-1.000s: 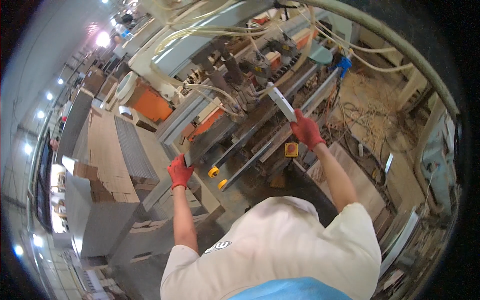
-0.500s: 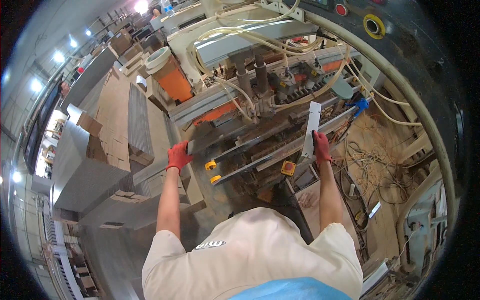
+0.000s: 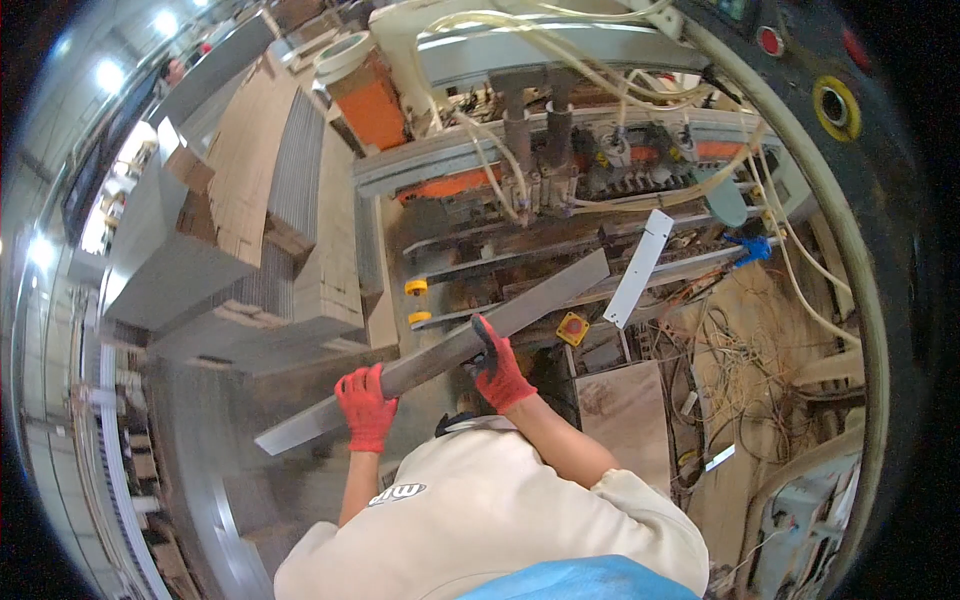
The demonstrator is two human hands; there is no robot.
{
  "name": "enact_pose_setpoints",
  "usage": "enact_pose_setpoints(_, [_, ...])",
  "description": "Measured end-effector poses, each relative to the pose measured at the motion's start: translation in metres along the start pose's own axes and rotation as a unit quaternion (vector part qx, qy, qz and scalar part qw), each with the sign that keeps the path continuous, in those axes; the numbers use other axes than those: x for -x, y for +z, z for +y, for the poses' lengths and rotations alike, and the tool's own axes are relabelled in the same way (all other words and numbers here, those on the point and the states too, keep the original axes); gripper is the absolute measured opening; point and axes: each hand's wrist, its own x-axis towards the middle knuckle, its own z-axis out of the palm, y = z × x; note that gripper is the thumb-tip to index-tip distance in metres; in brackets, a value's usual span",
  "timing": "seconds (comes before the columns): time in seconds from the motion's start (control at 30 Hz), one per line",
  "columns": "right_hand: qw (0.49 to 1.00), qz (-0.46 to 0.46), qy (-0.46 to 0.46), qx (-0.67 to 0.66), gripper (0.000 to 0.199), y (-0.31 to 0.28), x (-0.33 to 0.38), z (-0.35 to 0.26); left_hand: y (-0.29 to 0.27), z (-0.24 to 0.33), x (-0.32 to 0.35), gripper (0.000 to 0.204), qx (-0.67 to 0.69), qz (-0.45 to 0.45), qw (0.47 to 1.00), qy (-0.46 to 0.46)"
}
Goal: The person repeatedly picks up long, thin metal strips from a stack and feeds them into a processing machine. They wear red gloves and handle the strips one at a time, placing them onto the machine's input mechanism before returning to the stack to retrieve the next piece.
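One long grey board (image 3: 435,364) is held aslant before machine rails (image 3: 480,266), right end seen across them; fingers of left hand (image 3: 366,406) and right hand (image 3: 501,375) are closed on it. Likely stiff, light, slippery-faced; best gripped by long edges, hands well apart.

Panel stack (image 3: 250,190) left of machine (image 3: 545,190); strip (image 3: 640,270) on rails (image 3: 500,265), right of board (image 3: 432,360).

A factory workshop, shown by the hose-laden machine (image 3: 560,140), stacked boards (image 3: 245,165) and push-button control panel (image 3: 805,70).
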Motion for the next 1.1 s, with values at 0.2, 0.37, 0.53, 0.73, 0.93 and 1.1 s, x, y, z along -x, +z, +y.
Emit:
enact_pose_setpoints(0.2, [0.924,0.229,0.3,-0.06,0.044,0.069,0.003,-0.025,-0.032,-0.043,0.176,0.064,-0.194,0.128,0.964,-0.13])
enact_pose_setpoints(0.37, [0.964,-0.093,0.248,0.015,0.042,0.024,0.032,0.08,-0.075,-0.016,0.31,0.058,-0.241,0.073,0.898,-0.362])
enact_pose_setpoints(0.53, [0.876,-0.334,0.33,0.112,0.036,0.076,0.05,0.071,-0.052,0.076,0.411,0.061,-0.12,0.007,0.767,-0.63])
enact_pose_setpoints(0.73, [0.816,-0.313,0.451,0.184,0.034,0.103,0.082,0.083,-0.019,0.174,0.464,0.075,-0.035,0.03,0.569,-0.821])
enact_pose_setpoints(0.93, [0.747,-0.333,0.533,0.217,0.024,0.088,0.125,0.154,-0.035,0.181,0.512,0.061,-0.016,0.153,0.34,-0.928])
enact_pose_setpoints(1.1, [0.707,-0.339,0.563,0.263,0.013,0.059,0.19,0.205,-0.042,0.185,0.609,0.06,-0.109,0.176,0.229,-0.951])
